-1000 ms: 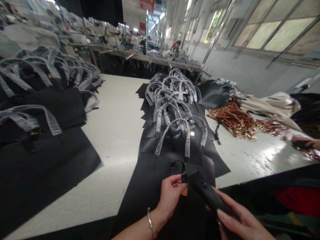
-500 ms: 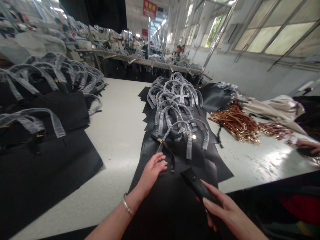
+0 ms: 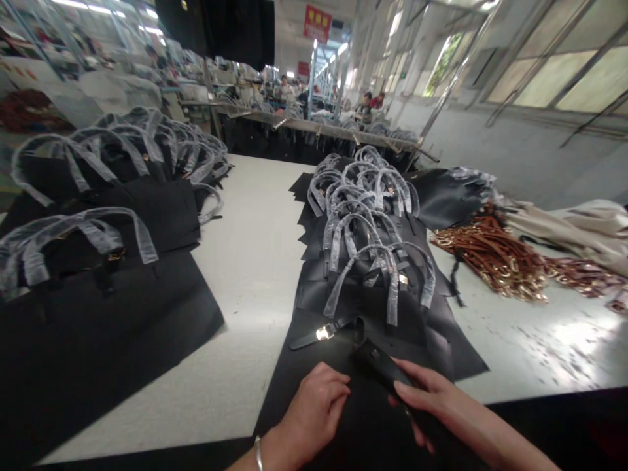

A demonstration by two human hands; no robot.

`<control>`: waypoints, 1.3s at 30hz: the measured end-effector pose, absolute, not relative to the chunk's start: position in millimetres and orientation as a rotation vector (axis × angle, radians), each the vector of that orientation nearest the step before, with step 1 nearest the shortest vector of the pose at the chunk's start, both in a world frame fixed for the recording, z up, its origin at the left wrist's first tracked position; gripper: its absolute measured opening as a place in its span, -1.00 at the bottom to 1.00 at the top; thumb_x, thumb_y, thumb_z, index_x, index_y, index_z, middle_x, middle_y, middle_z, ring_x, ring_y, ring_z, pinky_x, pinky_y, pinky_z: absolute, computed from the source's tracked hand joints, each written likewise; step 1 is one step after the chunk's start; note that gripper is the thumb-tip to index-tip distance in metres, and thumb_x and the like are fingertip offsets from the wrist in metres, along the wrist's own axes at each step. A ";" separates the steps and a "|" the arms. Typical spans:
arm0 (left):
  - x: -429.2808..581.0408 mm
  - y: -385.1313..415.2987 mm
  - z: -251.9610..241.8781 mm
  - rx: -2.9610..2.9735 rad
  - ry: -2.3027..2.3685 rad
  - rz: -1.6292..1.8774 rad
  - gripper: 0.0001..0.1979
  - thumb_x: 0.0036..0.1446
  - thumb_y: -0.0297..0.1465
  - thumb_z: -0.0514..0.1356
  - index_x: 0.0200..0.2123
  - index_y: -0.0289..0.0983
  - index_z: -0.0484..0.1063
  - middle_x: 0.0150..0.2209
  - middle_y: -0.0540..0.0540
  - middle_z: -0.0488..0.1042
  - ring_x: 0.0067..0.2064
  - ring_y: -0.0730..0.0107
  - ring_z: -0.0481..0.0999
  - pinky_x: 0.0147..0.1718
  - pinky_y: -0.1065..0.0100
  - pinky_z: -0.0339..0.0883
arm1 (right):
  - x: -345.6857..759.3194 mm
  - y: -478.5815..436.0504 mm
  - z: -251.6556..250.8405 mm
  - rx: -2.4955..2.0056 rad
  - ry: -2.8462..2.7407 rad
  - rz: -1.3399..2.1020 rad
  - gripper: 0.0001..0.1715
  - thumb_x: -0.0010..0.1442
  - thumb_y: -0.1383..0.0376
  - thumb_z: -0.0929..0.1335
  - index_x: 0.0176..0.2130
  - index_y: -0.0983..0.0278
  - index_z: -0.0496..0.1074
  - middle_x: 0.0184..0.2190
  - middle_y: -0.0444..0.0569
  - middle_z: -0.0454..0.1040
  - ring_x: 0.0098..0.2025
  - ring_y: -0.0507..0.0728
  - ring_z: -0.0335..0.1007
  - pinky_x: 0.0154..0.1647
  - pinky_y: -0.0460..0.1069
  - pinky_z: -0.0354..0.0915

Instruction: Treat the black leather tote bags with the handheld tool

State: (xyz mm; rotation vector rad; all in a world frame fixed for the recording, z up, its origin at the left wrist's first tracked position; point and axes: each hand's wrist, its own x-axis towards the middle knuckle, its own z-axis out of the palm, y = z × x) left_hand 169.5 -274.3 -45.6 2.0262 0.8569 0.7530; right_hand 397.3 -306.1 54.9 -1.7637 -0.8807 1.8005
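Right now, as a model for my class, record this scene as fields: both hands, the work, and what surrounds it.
Left hand: fingers curled, over the black panel; no held item visible
Right hand: gripping a black handheld tool
Buckled strap: black, beyond the left hand, lying on black material
Wrapped handles: clear-wrapped, farther up the central pile
Left side: more black panels on the pale table
Right side: brown straps, shiny metal ends

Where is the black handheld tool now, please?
The right hand holds the black tool, lower right of centre in the head view, near the buckled strap.
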 end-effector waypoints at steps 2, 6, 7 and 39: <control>169.7 -273.8 -45.6 2.012 0.851 0.764 -0.76 0.15 -0.55 0.12 -0.24 -0.22 0.56 -0.16 -0.14 0.57 -0.14 0.25 0.48 -0.14 0.26 0.34 | 400.5 -306.2 55.4 -1.760 -0.866 1.828 -0.22 0.15 0.05 0.38 0.23 0.25 0.12 -0.30 -0.02 0.49 -0.65 -0.02 0.41 -0.71 -0.18 0.28; 172.2 -273.7 -44.5 1.981 0.857 0.786 -0.76 0.11 -0.57 0.13 -0.27 -0.23 0.57 -0.19 -0.13 0.58 -0.17 0.24 0.50 -0.13 0.23 0.33 | 394.0 -292.8 57.8 -1.748 -0.928 1.832 -0.26 0.17 0.08 0.37 0.23 0.27 0.14 -0.31 -0.03 0.48 -0.64 -0.03 0.41 -0.71 -0.18 0.28; 172.4 -273.8 -44.2 1.984 0.856 0.787 -0.75 0.10 -0.57 0.12 -0.28 -0.23 0.57 -0.20 -0.14 0.59 -0.18 0.23 0.50 -0.13 0.22 0.32 | 390.3 -288.5 58.6 -1.742 -0.964 1.831 -0.26 0.17 0.09 0.37 0.23 0.27 0.14 -0.32 -0.05 0.47 -0.65 -0.04 0.40 -0.71 -0.18 0.28; 170.5 -283.1 -43.6 2.007 0.732 0.771 -0.75 0.00 -0.61 0.14 -0.37 -0.22 0.57 -0.27 -0.11 0.61 -0.18 0.23 0.57 -0.09 0.29 0.31 | 315.2 -230.6 59.7 -1.579 -1.350 1.668 -0.14 0.10 0.11 0.40 0.27 0.36 0.13 -0.51 -0.18 0.40 -0.64 0.01 0.33 -0.68 -0.12 0.24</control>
